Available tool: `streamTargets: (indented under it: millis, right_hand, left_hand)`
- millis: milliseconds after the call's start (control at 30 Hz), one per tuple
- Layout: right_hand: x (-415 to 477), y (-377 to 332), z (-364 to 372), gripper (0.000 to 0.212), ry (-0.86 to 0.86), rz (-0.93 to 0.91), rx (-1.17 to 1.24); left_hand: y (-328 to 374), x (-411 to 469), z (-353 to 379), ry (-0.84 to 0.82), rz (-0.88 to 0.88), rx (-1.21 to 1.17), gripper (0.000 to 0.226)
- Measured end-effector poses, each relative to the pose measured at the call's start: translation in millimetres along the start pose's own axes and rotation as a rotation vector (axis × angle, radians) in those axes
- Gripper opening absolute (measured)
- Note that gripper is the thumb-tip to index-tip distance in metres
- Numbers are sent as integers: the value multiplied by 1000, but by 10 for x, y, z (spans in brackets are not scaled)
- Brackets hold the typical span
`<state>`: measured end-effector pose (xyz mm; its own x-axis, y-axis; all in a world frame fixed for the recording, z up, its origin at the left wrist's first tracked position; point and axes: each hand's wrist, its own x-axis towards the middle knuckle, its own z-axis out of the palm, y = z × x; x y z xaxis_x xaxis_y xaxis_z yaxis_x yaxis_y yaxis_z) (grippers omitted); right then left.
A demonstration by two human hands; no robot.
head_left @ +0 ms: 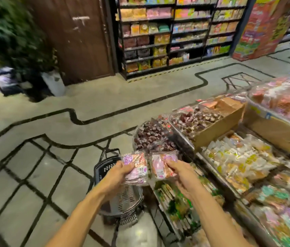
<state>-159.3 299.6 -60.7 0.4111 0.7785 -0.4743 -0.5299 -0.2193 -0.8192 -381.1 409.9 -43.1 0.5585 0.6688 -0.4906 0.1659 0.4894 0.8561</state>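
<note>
My left hand grips a clear snack packet with pink and purple print, its back turned up with a white label. Close to its right, my right hand pinches a second, similar pink and orange snack packet by its lower edge. Both packets are held in the air above a black wheeled shopping basket that stands on the floor directly under my forearms. The whole view is blurred.
A display counter of clear bins runs along the right, holding dark wrapped sweets, yellow packets and green packets. Cardboard boxes sit behind. Snack shelves, a brown door and a potted plant stand across the tiled floor.
</note>
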Motion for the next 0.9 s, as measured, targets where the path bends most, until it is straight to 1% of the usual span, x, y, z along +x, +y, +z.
streamTargets:
  millis: [67,133,267,367,533,600,633,733,767,867,900]
  right_hand:
    - [166,93,289,21,-28,5,-12]
    - [345,181,534,15,-50,15,-26]
    - [804,362,906,25,-104,58,-48]
    - [1222,485,1078,29,-158,110,-99]
    - [1970,769,1282,28,-205,177,-237]
    - [2274,947,1339,23,-225,209,-263]
    - [2411,1060,1366,21,-232,231,-274]
    - [2850,1506,1405,19,-194,305,-282]
    - [2994,1673,1403,21,-166,318,-285]
    - [3484,2357,1258,40,-103,373,-310]
    - [3652,2610,1183,43,-96,392,-318]
  left_hand:
    - [-1,60,-314,44,3,-21,44]
    - [-23,125,-599,52,1,-7,48]
    - [-41,274,-1037,88,3,-17,33]
    - [-76,489,-1296,117,-13,-56,43]
    - [-272,961,-1658,269,-52,-156,34]
    - [-416,1191,-1804,335,-81,-214,40]
    - [-513,1308,-1880,361,-99,-229,41]
    - [-861,1692,-2113,411,-161,-236,32]
    - [-1003,1845,-2192,438,-174,-226,31]
    - [-1548,2350,-2489,534,-216,-178,32]
    - [-1766,2529,-2590,560,-243,-167,32]
